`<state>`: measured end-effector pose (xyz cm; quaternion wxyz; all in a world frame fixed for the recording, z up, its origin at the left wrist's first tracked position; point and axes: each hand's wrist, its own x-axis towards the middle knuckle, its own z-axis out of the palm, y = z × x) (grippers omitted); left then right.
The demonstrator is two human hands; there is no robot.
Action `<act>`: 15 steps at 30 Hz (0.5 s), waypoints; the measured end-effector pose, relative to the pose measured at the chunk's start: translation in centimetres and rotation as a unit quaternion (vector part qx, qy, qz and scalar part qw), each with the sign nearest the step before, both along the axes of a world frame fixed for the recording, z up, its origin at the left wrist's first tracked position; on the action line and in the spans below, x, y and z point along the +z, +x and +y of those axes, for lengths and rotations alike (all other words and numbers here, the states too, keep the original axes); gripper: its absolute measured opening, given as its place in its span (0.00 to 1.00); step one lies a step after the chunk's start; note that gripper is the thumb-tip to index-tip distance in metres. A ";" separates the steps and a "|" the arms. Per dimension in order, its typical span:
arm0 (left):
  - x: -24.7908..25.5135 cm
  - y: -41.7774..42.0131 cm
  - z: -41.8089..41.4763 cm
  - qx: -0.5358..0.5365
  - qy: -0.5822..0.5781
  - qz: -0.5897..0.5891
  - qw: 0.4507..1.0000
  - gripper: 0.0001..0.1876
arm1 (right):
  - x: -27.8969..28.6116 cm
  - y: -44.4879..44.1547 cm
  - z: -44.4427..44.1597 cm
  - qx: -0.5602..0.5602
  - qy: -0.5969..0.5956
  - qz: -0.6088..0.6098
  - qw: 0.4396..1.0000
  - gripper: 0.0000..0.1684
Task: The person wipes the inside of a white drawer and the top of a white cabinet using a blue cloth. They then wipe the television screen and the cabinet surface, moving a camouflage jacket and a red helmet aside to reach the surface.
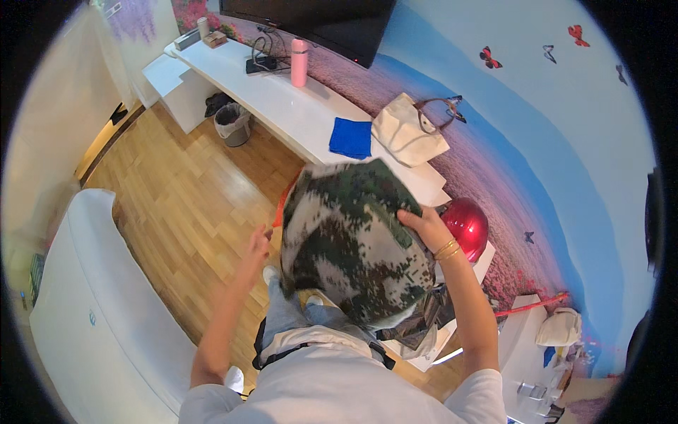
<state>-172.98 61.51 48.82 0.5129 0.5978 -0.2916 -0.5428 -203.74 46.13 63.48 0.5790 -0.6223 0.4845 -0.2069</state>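
My right hand (pixel 426 228) grips the right edge of a bulky camouflage fabric item (pixel 355 244), thumb on top beside a green strip (pixel 391 228). The item is held up in front of my legs, and its exact kind is unclear. An orange strap (pixel 284 200) shows along its left side. Close to the lower end of that strap is my left hand (pixel 259 244), its fingers bent and blurred; whether they pinch the strap is not clear. Behind my right wrist sits a glossy red rounded object (pixel 467 228), partly hidden.
A white shelf (pixel 254 87) along the wall carries a pink bottle (pixel 299 63), a folded blue cloth (pixel 350 138) and a cream tote bag (pixel 408 130). Below it stands a lined waste bin (pixel 233 127). A white padded seat (pixel 111 312) is at left. Dark folded fabric (pixel 413 326) lies right of my legs.
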 end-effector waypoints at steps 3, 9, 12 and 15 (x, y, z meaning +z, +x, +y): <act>-3.6 -3.4 0.8 -0.017 -0.040 -0.156 0.987 0.45 | 0.9 0.6 0.3 -0.064 0.006 -0.018 0.998 0.20; -4.2 -7.9 -1.2 0.052 0.192 0.247 0.948 0.51 | 0.7 4.5 4.9 -0.082 0.070 -0.137 0.985 0.25; -3.9 -7.6 -2.1 0.061 0.208 0.351 0.911 0.46 | 1.0 7.1 7.9 -0.073 0.227 -0.214 0.947 0.26; -1.5 -6.5 -0.8 0.016 0.169 0.317 0.933 0.41 | 0.1 8.4 9.8 -0.048 0.383 -0.328 0.863 0.27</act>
